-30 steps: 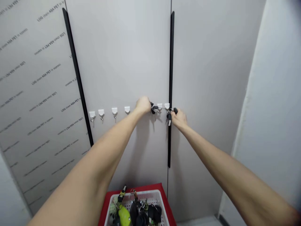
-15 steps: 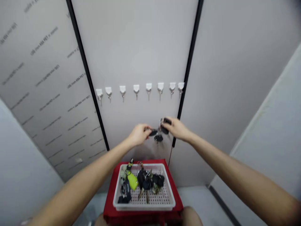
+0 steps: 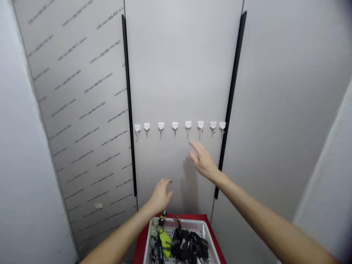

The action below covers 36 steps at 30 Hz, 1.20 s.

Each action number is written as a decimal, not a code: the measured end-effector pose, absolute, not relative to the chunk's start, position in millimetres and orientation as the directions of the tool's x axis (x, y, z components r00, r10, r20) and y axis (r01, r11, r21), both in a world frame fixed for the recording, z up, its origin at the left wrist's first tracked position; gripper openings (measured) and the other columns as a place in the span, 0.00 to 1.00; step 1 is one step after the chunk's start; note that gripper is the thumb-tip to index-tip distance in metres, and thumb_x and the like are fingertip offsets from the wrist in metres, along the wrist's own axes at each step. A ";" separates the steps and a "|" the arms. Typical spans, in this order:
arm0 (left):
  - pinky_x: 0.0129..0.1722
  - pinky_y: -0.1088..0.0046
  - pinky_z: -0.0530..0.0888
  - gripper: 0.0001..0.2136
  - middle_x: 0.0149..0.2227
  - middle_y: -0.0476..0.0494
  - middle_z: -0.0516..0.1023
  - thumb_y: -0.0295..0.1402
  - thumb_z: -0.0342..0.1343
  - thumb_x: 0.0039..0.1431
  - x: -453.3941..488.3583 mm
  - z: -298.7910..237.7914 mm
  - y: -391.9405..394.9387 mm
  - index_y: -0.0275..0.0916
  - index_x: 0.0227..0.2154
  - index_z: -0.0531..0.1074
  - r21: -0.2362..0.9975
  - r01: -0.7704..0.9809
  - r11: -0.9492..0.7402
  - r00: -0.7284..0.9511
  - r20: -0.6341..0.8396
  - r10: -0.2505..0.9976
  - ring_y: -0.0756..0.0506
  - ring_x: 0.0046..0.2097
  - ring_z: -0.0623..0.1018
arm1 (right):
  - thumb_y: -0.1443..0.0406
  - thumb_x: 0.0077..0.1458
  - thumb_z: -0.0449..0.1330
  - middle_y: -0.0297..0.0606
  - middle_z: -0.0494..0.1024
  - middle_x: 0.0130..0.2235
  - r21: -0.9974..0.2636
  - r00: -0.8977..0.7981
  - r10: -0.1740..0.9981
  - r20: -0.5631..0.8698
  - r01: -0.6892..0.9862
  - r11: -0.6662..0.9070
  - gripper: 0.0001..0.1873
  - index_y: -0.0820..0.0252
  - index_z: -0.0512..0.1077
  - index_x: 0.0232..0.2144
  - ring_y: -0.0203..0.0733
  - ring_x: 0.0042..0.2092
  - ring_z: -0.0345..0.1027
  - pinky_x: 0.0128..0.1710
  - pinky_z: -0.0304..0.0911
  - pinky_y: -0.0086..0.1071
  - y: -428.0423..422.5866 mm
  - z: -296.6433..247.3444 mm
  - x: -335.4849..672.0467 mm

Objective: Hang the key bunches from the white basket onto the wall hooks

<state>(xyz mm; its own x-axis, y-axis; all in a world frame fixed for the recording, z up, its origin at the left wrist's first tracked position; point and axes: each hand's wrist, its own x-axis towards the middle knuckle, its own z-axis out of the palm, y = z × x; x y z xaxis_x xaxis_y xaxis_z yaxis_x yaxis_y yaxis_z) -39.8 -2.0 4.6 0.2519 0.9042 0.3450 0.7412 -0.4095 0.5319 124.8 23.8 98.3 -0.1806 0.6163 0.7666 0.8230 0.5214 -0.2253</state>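
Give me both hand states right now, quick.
Left hand: open, holding nothing, just above the basket.
Right hand: open, fingers spread, holding nothing, below the hooks.

Red stand (image 3: pixel 189 216), bottom centre.
A white perforated basket (image 3: pixel 149 240) sits on its top, holding dark bunches of keys (image 3: pixel 189 246) and one yellow-green fob (image 3: pixel 165 245).
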 end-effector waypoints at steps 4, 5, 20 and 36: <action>0.48 0.69 0.55 0.19 0.47 0.39 0.57 0.27 0.43 0.44 -55.0 81.4 20.8 0.33 0.43 0.55 0.343 0.829 -0.441 0.120 0.663 0.739 0.47 0.49 0.56 | 0.69 0.44 0.41 0.45 0.55 0.48 -0.059 -0.127 0.463 0.877 0.928 0.367 0.23 0.68 0.54 0.46 0.41 0.51 0.45 0.47 0.45 0.36 56.5 153.3 112.2; 0.48 0.68 0.54 0.20 0.48 0.39 0.55 0.27 0.42 0.44 -58.6 95.7 25.1 0.32 0.44 0.54 0.285 0.859 -0.424 0.098 0.723 0.684 0.47 0.50 0.55 | 0.70 0.44 0.41 0.46 0.55 0.49 -0.001 -0.173 0.478 0.861 0.940 0.341 0.23 0.69 0.54 0.45 0.41 0.51 0.44 0.47 0.44 0.37 63.0 152.9 110.9; 0.50 0.64 0.47 0.23 0.53 0.42 0.42 0.23 0.37 0.44 -66.2 125.7 54.1 0.31 0.48 0.49 -0.211 0.932 -0.293 0.358 0.656 0.664 0.47 0.54 0.45 | 0.63 0.44 0.43 0.50 0.42 0.53 0.089 -0.136 0.531 0.836 0.990 0.112 0.28 0.72 0.45 0.48 0.44 0.53 0.34 0.48 0.32 0.43 73.1 111.6 139.4; 0.48 0.65 0.52 0.25 0.53 0.35 0.43 0.30 0.44 0.42 -110.3 117.4 52.6 0.28 0.46 0.49 0.020 0.998 -0.056 0.022 0.744 0.667 0.42 0.53 0.49 | 0.60 0.45 0.41 0.48 0.45 0.52 -0.171 0.168 0.462 0.871 0.985 -0.035 0.27 0.68 0.47 0.48 0.48 0.52 0.34 0.46 0.38 0.46 67.4 108.2 177.0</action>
